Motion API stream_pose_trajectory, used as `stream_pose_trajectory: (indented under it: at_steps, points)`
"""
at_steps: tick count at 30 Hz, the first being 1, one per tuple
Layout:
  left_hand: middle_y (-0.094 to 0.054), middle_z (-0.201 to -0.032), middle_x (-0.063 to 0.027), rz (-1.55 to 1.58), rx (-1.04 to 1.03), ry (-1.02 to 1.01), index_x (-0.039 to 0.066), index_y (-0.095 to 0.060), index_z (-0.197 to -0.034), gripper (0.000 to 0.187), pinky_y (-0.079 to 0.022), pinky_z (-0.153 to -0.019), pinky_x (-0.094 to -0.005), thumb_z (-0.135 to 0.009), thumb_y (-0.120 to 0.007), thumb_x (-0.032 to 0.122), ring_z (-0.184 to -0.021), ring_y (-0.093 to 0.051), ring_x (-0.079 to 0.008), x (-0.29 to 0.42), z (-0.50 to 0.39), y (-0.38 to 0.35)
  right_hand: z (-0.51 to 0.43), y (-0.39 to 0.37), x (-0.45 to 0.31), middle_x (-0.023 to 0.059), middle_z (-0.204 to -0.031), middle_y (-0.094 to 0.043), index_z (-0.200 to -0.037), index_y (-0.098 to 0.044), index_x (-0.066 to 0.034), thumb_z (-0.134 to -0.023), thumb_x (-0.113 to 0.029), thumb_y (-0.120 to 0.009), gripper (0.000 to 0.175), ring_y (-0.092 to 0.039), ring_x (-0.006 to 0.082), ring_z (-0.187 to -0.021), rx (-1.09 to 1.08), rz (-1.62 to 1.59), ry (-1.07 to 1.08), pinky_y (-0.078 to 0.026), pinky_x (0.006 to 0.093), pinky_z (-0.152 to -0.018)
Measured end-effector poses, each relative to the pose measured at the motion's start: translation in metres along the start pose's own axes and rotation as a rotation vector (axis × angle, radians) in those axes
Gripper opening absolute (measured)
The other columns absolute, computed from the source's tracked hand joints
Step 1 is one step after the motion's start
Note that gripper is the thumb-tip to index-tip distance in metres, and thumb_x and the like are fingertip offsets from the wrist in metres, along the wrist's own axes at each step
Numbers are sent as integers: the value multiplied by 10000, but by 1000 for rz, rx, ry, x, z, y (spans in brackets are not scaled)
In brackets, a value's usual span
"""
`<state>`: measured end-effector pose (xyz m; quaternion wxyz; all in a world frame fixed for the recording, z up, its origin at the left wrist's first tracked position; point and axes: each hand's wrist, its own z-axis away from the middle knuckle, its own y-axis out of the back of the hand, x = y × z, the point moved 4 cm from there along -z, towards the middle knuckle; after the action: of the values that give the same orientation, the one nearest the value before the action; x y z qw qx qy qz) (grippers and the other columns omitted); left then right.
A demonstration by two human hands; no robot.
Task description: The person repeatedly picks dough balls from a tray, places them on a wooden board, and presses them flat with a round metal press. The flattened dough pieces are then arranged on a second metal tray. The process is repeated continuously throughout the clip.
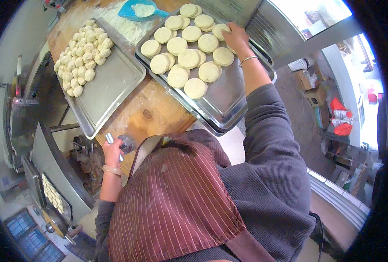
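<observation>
At the far right of the metal tray point(230, 88), my right hand point(238, 36) has its fingers on the edge of a flat round dough disc point(219, 31). Whether it grips that disc or only touches it is hard to tell. Several more dough discs point(189, 58) lie on this tray, many in overlapping stacks. My left hand point(112, 150), by the table's near edge, is closed around a tool with a metal bar handle point(109, 138). A dark, rounded part point(127, 144) shows beside its fingers; the exact kind of tool is unclear.
A second metal tray point(108, 88) on the left carries several dough balls point(84, 54) heaped at its far side. Behind the trays, a blue scoop point(131, 9) holds flour on the floured wooden table point(148, 113). Another loaded tray point(55, 195) stands at lower left.
</observation>
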<state>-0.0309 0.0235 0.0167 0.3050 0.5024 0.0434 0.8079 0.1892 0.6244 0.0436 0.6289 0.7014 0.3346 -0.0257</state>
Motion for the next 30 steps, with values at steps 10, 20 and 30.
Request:
stream_pose_trajectory:
  at_steps: [10,20,30]
  points:
    - [-578,-685,-34,11,-35,-4,50,-587,-866,137,-417,-397,-285,-776,-685,81,-438,-504,-127,-2,-2,0,83,9,-73,182,-1098,-718,-1168,-666,-58,-885,-197,-684,316,-679,348,-1049,-78,-332,172,-532,436,-909]
    - [-576,-698,-30,-5,-73,-25,55,-583,-881,142,-423,-407,-281,-773,-673,74,-448,-506,-131,-3,-5,1,106,-35,-123,214,-1158,-668,-1166,-664,-23,-792,-169,-718,405,-613,396,-1102,-226,-75,399,-495,484,-968]
    - [-580,-728,-33,-8,-76,-36,52,-579,-882,133,-441,-435,-286,-777,-658,70,-500,-520,-131,1,-3,0,109,-23,-112,194,-1150,-666,-1079,-655,-38,-800,-163,-770,327,-636,359,-1031,-315,-182,274,-510,436,-910]
